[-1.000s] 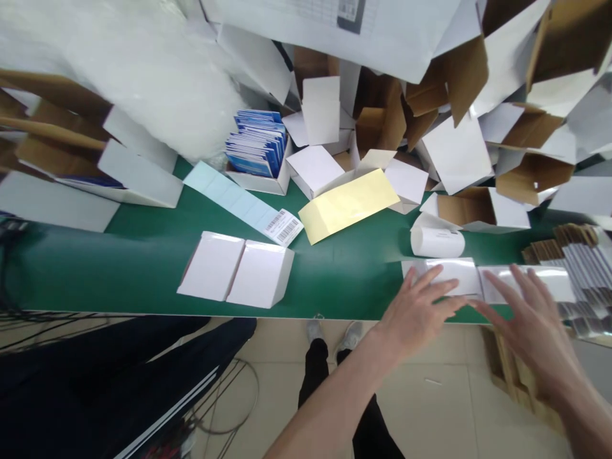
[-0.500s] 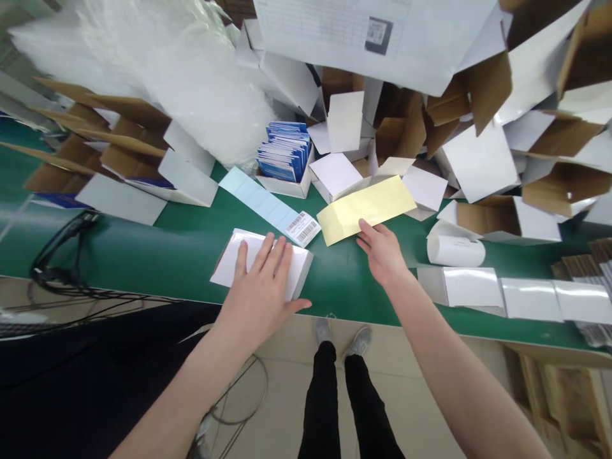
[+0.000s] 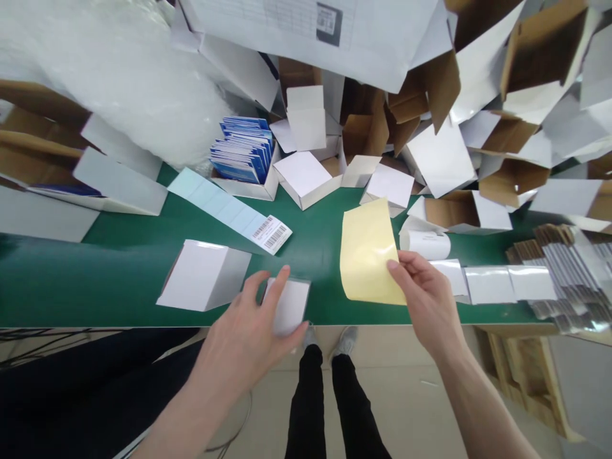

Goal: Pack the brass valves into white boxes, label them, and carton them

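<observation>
My left hand (image 3: pixel 248 335) grips a small white box (image 3: pixel 288 305) at the near edge of the green table (image 3: pixel 95 280), thumb and fingers around it. A second white box (image 3: pixel 203 275) lies just to its left. My right hand (image 3: pixel 425 296) pinches the lower corner of a pale yellow sheet (image 3: pixel 367 248) and holds it upright above the table, beside a white label roll (image 3: pixel 425 244).
A light blue label strip with barcodes (image 3: pixel 229 210) lies ahead. A carton of blue cards (image 3: pixel 243 153) stands behind it, amid many open white and brown cartons (image 3: pixel 430 153). Glossy white labels (image 3: pixel 488 284) and stacked flat cards (image 3: pixel 568 268) lie to the right. Bubble wrap (image 3: pixel 115 83) fills the back left.
My left hand pulled one white box away from its neighbour toward the table's edge. My right hand picked up the yellow sheet and swung it upright to the right.
</observation>
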### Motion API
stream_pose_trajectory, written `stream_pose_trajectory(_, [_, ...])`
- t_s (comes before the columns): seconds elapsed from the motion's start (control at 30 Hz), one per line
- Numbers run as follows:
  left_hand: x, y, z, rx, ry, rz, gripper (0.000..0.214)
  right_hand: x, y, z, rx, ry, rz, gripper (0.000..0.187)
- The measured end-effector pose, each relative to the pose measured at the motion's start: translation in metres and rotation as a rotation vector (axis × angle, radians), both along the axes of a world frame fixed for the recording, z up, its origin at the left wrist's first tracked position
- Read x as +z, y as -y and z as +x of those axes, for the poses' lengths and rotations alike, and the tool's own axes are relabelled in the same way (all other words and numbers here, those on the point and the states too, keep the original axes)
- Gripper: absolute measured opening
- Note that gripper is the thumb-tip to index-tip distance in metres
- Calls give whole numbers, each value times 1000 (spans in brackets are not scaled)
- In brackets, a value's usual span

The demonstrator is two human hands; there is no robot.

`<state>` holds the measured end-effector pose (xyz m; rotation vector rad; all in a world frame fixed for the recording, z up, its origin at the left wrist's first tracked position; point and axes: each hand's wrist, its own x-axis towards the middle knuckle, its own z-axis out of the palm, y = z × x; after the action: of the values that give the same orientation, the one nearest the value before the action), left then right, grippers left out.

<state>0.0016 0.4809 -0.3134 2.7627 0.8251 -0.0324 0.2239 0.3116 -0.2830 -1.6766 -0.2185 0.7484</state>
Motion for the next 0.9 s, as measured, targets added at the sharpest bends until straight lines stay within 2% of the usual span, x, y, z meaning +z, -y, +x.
stream_pose_trajectory(0.1, [-3,17,30,177,36,-38,77,9,18,-2,-23,-27,-37,34])
stream_pose_trajectory(0.17, [-11,25,49,230,101,-157,67,13,29,-3,-49,-73,-50,37])
stream_pose_trajectory(0.23, [-25,32,66,293,219,-417,58,15,40,-4,-100,-102,-51,42])
stream_pose_trajectory(0.33, [-46,48,87,468,477,-870,46,19,54,-4,-178,-162,-37,49])
stream_pose_trajectory(0.4, [-50,61,95,558,629,-1017,38,21,57,-6,-189,-220,-24,50])
stream_pose_trajectory(0.47, [-41,71,96,620,705,-1017,33,22,57,-9,-164,-270,-21,47])
stream_pose_trajectory(0.5, [-32,72,93,661,718,-962,31,23,56,-11,-151,-282,-27,45])
stream_pose_trajectory(0.57, [-7,70,85,700,732,-743,27,22,53,-15,-125,-292,-40,41])
stream_pose_trajectory(0.6, [6,67,81,675,735,-594,25,21,51,-18,-105,-291,-31,38])
stream_pose_trajectory(0.63, [20,64,77,571,714,-474,22,20,50,-20,-78,-285,-6,35])
stream_pose_trajectory(0.73, [48,58,73,109,629,-307,27,18,46,-29,41,-265,123,19])
stream_pose_trajectory(0.8, [53,60,75,-75,633,-286,36,19,43,-34,111,-260,186,10])
stream_pose_trajectory(0.9, [47,65,76,-127,642,-322,36,21,38,-42,151,-228,226,10])
